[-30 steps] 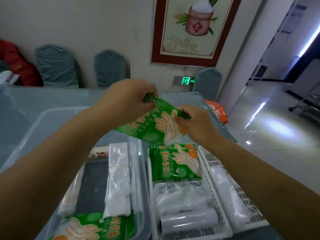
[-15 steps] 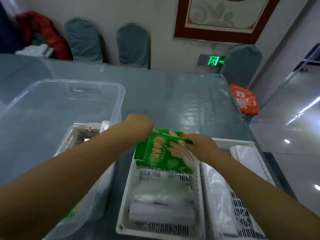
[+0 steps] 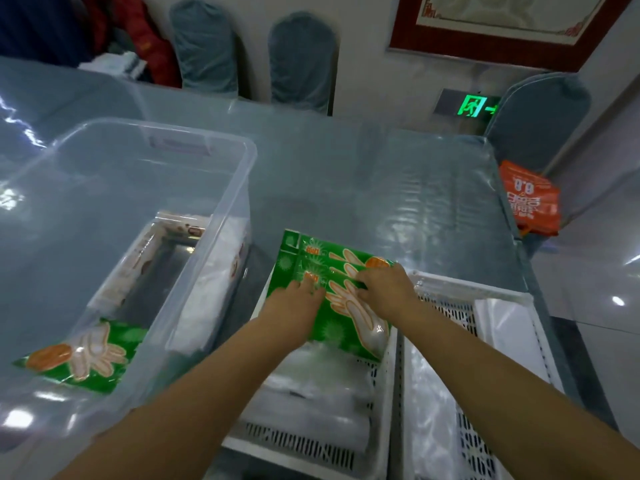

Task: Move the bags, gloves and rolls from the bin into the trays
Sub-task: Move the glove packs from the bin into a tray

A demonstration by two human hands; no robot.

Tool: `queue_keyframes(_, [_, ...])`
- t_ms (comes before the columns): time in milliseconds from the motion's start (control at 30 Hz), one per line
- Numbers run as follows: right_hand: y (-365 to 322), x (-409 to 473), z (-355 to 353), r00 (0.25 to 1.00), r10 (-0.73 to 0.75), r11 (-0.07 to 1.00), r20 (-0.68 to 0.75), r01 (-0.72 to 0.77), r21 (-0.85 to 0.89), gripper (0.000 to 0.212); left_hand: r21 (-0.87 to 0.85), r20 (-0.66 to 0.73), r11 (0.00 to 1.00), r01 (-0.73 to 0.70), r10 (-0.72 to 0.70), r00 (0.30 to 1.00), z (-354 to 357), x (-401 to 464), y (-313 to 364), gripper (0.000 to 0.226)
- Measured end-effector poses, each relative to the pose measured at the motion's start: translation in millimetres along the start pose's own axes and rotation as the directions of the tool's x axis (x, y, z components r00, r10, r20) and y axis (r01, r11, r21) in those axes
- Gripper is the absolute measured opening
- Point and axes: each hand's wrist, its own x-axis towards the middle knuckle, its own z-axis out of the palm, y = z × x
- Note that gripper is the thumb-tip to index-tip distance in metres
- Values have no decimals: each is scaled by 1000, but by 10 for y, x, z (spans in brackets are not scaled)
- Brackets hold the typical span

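1. The clear bin (image 3: 239, 188) on the left is not emptied — a green glove packet (image 3: 86, 355) lies against its near wall, a flat white-and-brown pack (image 3: 145, 258) lies along the left side of its floor, and pale plastic bags (image 3: 211, 282) lie along its right side. By my reckoning that is at least three items left to move.

2. The left hand (image 3: 294, 308) lies over the near-left part of the green glove packets (image 3: 332, 289) in the middle tray, fingers laid fairly flat and pressing down; I see no curl round an edge, so I take it as pressing, not gripping.

3. Those packets sit at the far end of the left white tray (image 3: 304, 445), stacked in overlapping layers, the far edge lapping over the tray's rim. Nearer the camera the same tray holds clear-wrapped rolls or bags (image 3: 311, 393) — too blurred to count.

4. The right hand (image 3: 384, 289) is on the stack's right side, fingers bent over the top packet's edge; whether it pinches the packet or only presses it I cannot tell.

5. The right white tray (image 3: 467, 292) already carries clear plastic bags (image 3: 429, 393) along its length.

6. In my judgement the task is well past halfway, with this packet nearly set down.
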Motion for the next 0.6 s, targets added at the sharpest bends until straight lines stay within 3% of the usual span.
queue_keyframes(100, [6,38,46,996,51,997,-77,-47,56,23,-42,-67,999,-1,-2,998,339,64,-56,84])
queue_keyframes(233, [64,129,45,958,163,984,-235,-139,116,20,-76,-139,997,1,-12,990,539,152,-104,82])
queue_keyframes(400, [57,233,101,963,198,978,-184,-183,99,16,-70,-199,998,-6,-8,980,591,186,-135,77])
queue_keyframes(600, [59,210,128,936,258,964,-241,-233,127,12,-72,-239,996,-47,29,971,580,183,-170,74])
